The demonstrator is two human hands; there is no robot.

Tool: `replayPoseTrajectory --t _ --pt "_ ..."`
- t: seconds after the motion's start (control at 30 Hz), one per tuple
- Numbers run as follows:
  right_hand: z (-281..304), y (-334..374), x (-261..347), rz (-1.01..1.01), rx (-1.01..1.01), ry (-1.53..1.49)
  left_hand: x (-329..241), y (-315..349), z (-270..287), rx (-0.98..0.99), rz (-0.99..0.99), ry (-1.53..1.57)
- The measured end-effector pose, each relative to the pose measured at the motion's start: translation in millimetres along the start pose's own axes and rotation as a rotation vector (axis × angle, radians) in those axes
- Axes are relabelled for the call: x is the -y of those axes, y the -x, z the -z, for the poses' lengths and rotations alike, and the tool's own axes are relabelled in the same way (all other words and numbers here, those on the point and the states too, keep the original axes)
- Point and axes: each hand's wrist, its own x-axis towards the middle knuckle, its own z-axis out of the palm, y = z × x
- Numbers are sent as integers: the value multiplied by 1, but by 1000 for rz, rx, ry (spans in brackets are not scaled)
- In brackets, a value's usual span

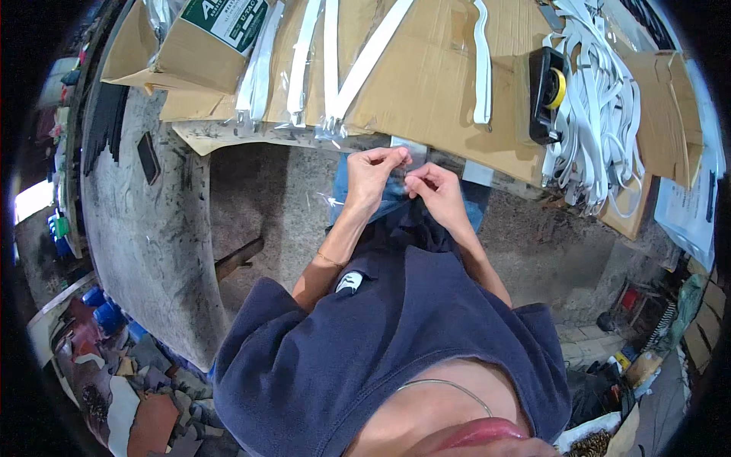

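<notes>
At the cardboard's near edge, my left hand (369,181) pinches with thumb and forefinger at the upper part of what looks like a small clear plastic bag (397,163). Close beside it, my right hand (439,196) is also closed in a pinch at the bag's right side. The film is so see-through that its full outline is hard to make out. Beyond my hands, flat white straps (371,57) lie on the cardboard sheet (426,84), several of them in clear plastic sleeves. A single folded white strap (481,68) lies farther right.
On the right, a black tape dispenser (544,114) with a yellow core stands beside a large heap of white straps (598,99). An open cardboard box (190,65) sits at the far left. A dark phone (148,158) rests on the grey table (141,244).
</notes>
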Motion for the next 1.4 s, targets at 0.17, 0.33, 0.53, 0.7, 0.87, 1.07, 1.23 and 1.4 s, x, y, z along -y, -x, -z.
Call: replayPoseTrajectory --t 0.17,0.33,0.53,0.7,0.87,1.07,1.23,1.4 --pt "-4 -5 -2 -59 47 -9 0 -11 4 -32 -17 4" --pt "-7 -7 2 -115 52 96 -19 -20 24 191 67 -351" --pt "-18 -11 15 -95 33 66 -20 -40 31 -35 -81 143" --pt "-20 -8 17 -69 -67 -8 -28 -15 25 105 -23 90" --pt "-6 -12 22 -26 -69 143 -16 -6 11 83 37 -5" --pt "91 -69 61 476 -854 1350 -8 -9 -17 -33 -33 -173" --pt "136 -103 80 -115 -174 890 -7 -22 -33 -36 -38 -228" --pt "112 -85 93 -156 -111 32 -2 -33 -49 -63 15 -351"
